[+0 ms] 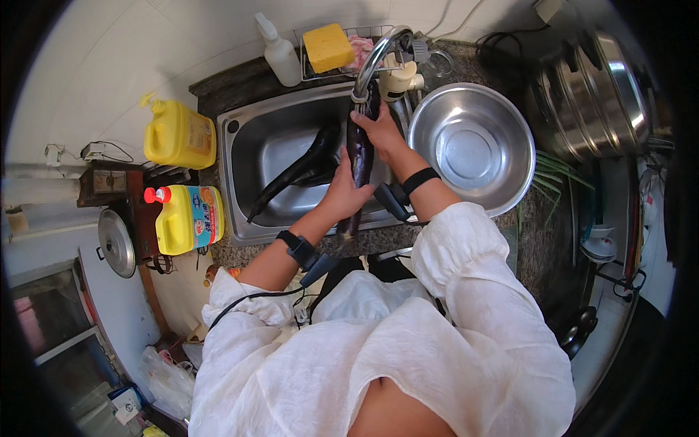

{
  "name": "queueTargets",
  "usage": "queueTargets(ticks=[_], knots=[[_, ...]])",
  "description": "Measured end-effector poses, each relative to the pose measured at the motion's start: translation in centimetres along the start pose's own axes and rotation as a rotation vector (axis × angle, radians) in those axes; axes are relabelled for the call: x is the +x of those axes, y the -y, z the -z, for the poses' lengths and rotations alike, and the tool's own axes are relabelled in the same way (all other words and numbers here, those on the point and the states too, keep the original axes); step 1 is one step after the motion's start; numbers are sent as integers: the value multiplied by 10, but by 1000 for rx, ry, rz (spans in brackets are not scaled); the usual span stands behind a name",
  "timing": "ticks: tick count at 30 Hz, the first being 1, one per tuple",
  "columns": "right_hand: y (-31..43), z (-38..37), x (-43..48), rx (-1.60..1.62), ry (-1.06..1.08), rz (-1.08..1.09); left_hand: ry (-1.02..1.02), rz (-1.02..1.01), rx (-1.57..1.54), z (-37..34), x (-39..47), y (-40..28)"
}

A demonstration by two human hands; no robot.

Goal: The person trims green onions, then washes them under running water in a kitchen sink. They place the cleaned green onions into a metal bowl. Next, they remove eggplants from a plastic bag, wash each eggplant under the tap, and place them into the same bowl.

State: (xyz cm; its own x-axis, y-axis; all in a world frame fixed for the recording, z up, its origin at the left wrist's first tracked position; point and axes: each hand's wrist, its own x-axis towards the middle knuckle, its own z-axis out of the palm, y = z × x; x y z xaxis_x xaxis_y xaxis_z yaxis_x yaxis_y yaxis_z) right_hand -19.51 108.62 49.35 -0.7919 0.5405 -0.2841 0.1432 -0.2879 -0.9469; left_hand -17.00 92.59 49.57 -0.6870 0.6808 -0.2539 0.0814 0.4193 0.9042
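Note:
A long dark purple eggplant is held lengthwise over the sink, its far end under the chrome faucet. Water appears to run onto it from the spout. My right hand grips its far part. Around the nearer part closes my left hand, with the thumb across the skin. Another eggplant lies slanted in the stainless steel sink. Beneath it shows part of a further dark eggplant, mostly covered.
Right of the sink stands a stainless steel basin, with green onions beside it. Yellow detergent jugs line the left side. Behind are a white spray bottle, a yellow sponge and a wire rack. A stacked steamer stands far right.

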Motion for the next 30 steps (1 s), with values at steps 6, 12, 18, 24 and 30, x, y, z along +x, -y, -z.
queueTargets(ticks=[6,12,18,24,30], knots=[[0,11,16,282,-226,72,-18,-67,384,20,-19,13],[9,17,11,784,-66,-38,-112,-206,479,28,-11,24],[25,17,-2,657,26,33,-143,-297,532,34,-2,21],[35,13,-13,616,112,-2,-61,-375,292,33,3,8],[34,9,-20,526,58,75,-38,-201,48,30,46,-11]])
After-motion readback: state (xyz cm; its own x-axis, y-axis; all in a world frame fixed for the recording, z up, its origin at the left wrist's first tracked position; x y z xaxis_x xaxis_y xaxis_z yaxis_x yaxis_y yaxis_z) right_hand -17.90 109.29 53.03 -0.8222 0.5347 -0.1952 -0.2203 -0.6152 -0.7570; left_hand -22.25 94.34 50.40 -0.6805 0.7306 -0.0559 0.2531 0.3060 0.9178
